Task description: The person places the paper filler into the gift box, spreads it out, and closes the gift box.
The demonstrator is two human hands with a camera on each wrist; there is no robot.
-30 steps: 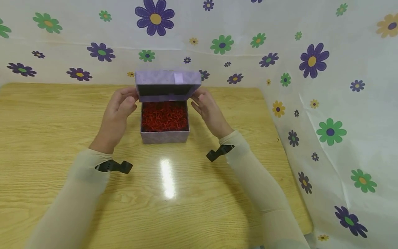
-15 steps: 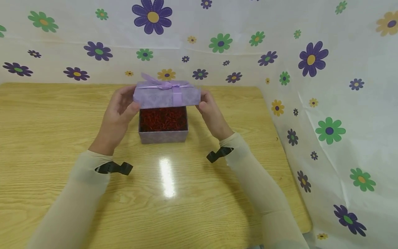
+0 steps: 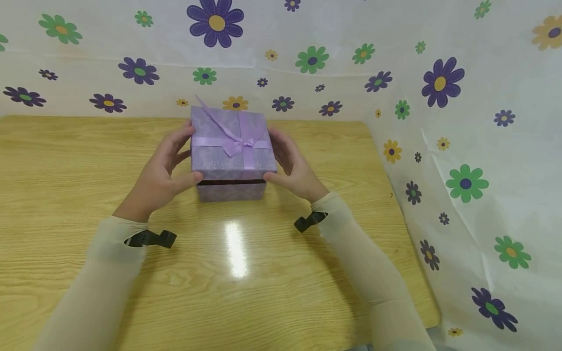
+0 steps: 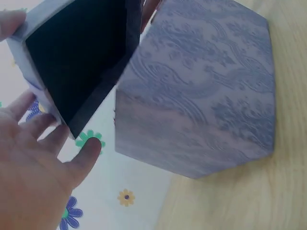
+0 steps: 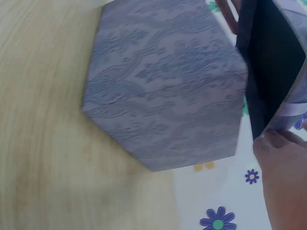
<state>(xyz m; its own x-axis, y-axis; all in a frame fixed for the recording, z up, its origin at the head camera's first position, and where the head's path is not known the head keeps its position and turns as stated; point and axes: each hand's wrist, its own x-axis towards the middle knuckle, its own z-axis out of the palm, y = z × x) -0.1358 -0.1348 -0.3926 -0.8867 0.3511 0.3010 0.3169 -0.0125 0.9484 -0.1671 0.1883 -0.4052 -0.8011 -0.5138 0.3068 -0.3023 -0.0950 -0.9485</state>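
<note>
A lilac patterned gift-box lid [image 3: 210, 163] with a satin ribbon and bow is held over its matching box base [image 3: 230, 191]. A narrow dark gap shows between them along the front. My left hand [image 3: 160, 183] grips the lid's left side, thumb at the front corner and fingers along the side. The opposite side is gripped by my right hand [image 3: 296, 168], its thumb at the front right corner. Both wrist views show the lid's dark inside [image 4: 79, 62] tilted away from the base wall [image 5: 163, 81]. What lies inside the base is hidden now.
The box stands on a wood-grain table [image 3: 237, 312] with a bright light reflection in front of it. A white flowered cloth [image 3: 333, 29] hangs behind the table and along its right side. Each wrist carries a small black camera [image 3: 164, 239].
The lid has swung from tilted up at the back to nearly flat over the base, moving toward me and down. It now covers the red shredded filler. Both thumbs have moved to its front corners.
</note>
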